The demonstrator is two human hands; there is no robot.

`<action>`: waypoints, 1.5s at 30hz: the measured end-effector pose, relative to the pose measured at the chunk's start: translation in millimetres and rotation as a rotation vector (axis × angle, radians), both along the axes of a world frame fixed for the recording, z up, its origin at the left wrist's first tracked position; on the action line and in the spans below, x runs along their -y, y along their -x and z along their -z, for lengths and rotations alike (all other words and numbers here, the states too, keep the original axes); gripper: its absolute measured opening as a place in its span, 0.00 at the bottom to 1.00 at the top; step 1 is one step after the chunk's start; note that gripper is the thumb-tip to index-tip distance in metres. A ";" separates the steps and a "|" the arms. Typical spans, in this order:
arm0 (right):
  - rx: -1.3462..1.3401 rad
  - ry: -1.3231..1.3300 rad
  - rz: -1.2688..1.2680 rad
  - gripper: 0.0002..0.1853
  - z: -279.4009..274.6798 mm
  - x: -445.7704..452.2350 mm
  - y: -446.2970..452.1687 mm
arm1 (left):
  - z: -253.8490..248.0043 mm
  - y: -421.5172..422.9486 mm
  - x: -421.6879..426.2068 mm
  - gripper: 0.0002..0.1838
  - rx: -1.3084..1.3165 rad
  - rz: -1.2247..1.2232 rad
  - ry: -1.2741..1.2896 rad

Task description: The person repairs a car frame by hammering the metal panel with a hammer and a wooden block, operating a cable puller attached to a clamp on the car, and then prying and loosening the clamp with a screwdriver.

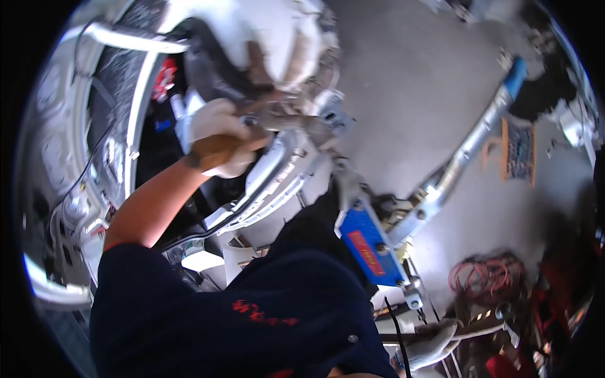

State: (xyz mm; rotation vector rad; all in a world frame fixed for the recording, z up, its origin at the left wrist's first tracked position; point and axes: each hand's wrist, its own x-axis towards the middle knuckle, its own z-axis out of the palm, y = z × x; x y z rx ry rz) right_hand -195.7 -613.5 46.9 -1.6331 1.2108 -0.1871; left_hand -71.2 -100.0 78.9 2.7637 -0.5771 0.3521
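My left hand [224,129], in a white glove, is closed around a brown, wooden-looking handle [214,152] at the damaged front end of a car. Close beyond the fingers is a metal clamp [328,120] fixed to the bodywork; blur hides whether the handle touches it. Down at my right side, my white-gloved right hand [432,349] is closed on a long bar [482,332] with a bent, flat end. Part of that grip is hidden.
A blue pulling tower [372,246] with a long silver arm [463,151] stands right of the car. A curved bumper beam [271,170] lies below my left hand. Coiled red hose [485,277] and a wood-edged crate [518,151] are on the floor.
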 end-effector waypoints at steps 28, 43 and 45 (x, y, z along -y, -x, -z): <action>0.221 -0.122 -0.361 0.17 33.6 50.9 -2.2 | 19.8 91.2 -13.3 0.32 0.027 -0.250 0.130; 0.097 -0.221 -0.470 0.16 16.2 12.7 12.9 | 335.8 922.0 89.0 0.35 -1.547 -1.568 0.528; 0.086 -0.285 -0.551 0.15 23.7 34.3 3.5 | 320.8 958.0 146.9 0.37 -1.663 -1.552 0.573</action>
